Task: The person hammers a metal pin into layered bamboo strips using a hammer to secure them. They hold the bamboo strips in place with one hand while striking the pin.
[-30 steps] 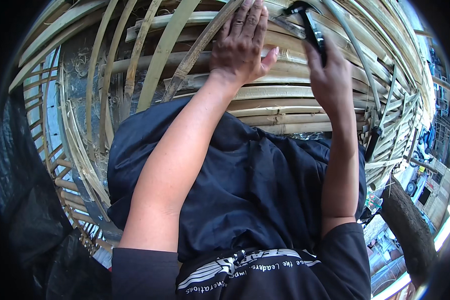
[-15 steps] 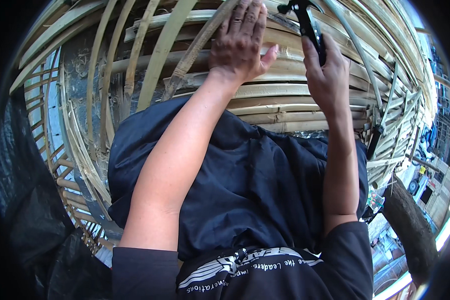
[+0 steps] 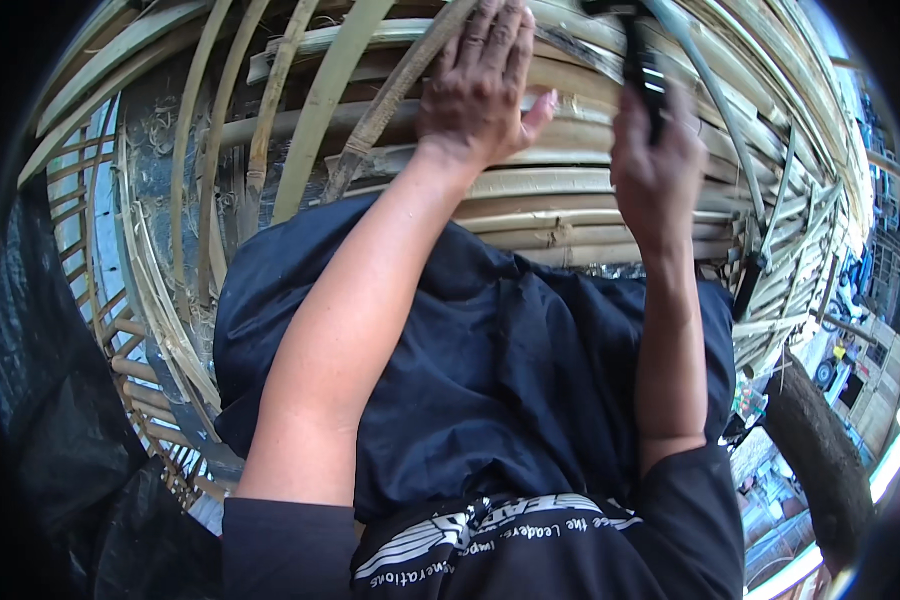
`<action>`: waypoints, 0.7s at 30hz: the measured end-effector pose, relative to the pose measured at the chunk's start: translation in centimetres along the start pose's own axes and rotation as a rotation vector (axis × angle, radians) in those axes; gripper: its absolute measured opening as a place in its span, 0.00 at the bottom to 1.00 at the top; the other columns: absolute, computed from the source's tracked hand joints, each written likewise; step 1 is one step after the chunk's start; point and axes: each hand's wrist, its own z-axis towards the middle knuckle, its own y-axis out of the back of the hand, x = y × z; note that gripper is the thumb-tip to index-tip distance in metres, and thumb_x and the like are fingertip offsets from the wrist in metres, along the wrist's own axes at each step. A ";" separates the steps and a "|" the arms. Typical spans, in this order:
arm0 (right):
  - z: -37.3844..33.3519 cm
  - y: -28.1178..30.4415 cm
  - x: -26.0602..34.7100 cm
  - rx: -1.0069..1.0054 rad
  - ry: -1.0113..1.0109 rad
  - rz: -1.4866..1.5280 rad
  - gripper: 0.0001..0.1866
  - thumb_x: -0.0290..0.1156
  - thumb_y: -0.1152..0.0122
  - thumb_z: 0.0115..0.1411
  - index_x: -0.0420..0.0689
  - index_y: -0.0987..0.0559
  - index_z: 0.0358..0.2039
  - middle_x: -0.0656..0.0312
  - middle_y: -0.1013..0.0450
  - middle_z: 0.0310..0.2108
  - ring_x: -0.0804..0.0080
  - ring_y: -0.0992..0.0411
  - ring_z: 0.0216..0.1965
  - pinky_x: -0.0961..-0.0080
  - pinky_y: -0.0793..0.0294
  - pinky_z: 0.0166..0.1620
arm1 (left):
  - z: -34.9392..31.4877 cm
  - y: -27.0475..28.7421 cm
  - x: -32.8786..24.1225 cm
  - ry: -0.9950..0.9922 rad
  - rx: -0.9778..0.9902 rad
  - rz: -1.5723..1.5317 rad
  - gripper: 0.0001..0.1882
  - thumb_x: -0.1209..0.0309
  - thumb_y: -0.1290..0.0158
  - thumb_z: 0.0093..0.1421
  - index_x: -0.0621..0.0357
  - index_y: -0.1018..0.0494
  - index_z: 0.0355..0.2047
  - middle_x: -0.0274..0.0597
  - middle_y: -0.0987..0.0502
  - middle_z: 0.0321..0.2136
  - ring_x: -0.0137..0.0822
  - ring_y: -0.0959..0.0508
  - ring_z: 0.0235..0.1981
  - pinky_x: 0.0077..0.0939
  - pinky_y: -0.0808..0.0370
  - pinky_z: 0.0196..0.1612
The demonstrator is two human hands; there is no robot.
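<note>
My left hand (image 3: 480, 95) lies flat, fingers stretched out, on a panel of split bamboo slats (image 3: 570, 207) at the far side of my lap. Beneath or beside its fingers runs a slanting bamboo strip (image 3: 382, 110); the contact itself is hidden. Further right, my right hand (image 3: 660, 170) is wrapped round the dark handle of a hammer (image 3: 642, 65), held up over the slats. The hammer and that hand are smeared by motion, and the hammer's head touches the top edge of the picture. Dark cloth (image 3: 490, 340) covers my legs.
Several upright bamboo strips (image 3: 325, 115) cross the slats on the left, near curled shavings (image 3: 165, 125). A long tool with a black handle (image 3: 748, 285) lies at the right. A thick log (image 3: 820, 460) stands lower right; black plastic sheeting (image 3: 60, 400) hangs at the left.
My right hand has shifted slightly right and toward me, with the hammer swinging so its head nears the top edge. The left hand has stayed in place.
</note>
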 end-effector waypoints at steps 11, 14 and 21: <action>0.4 -0.1 -1.4 -0.028 -0.071 0.202 0.13 0.37 0.41 0.71 0.37 0.27 0.39 0.52 0.25 0.23 0.68 0.27 0.21 0.67 0.28 0.27 | 0.1 0.0 -0.6 0.003 -0.027 -0.020 0.48 0.53 0.40 0.54 0.66 0.42 0.70 0.55 0.41 0.71 0.52 0.45 0.74 0.47 0.48 0.75; 0.6 0.3 0.0 0.008 -0.055 -0.017 0.15 0.37 0.40 0.70 0.36 0.27 0.39 0.47 0.26 0.24 0.59 0.26 0.23 0.62 0.27 0.30 | -0.1 0.4 -0.2 0.003 -0.034 0.002 0.47 0.54 0.40 0.54 0.66 0.41 0.70 0.56 0.40 0.71 0.53 0.45 0.74 0.46 0.48 0.75; -0.2 0.1 -0.3 -0.009 -0.047 0.005 0.11 0.34 0.41 0.70 0.38 0.25 0.43 0.45 0.24 0.27 0.51 0.25 0.24 0.62 0.27 0.31 | -0.1 0.2 -0.7 0.006 -0.009 -0.034 0.49 0.53 0.40 0.55 0.65 0.44 0.71 0.56 0.43 0.72 0.51 0.47 0.75 0.47 0.50 0.76</action>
